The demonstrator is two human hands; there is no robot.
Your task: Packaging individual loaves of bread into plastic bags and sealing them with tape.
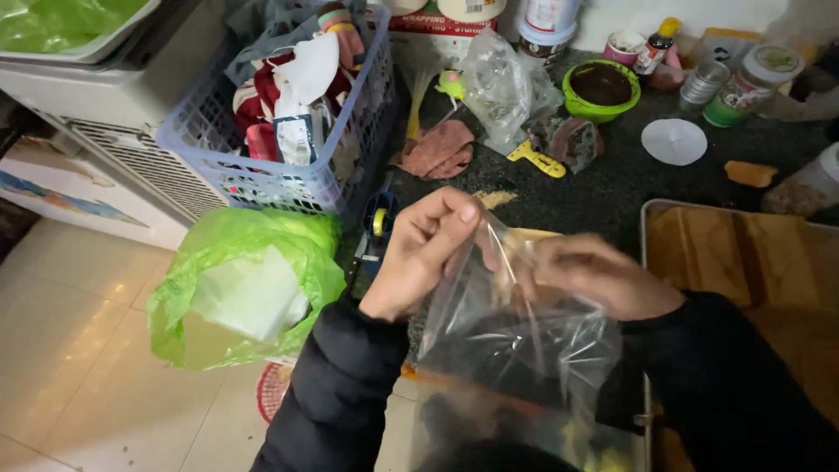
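A clear plastic bag (516, 341) hangs in front of me over the edge of a dark counter (612, 188). My left hand (426, 249) pinches the bag's upper left edge between thumb and fingers. Blurred by motion, my right hand (594, 275) grips the bag's upper right edge, partly behind the plastic. Both arms wear black padded sleeves. The bag's mouth is held between the two hands; dark and yellowish shapes show through its lower part, too blurred to name.
A blue-grey basket (288, 179) of cloths and packets stands at the counter's left end. Below it sits a green plastic bag (240, 293) on the tiled floor. A green bowl (599, 89), jars, a white lid (674, 142) and another clear bag (502, 87) lie behind. A wooden tray (743, 262) is at the right.
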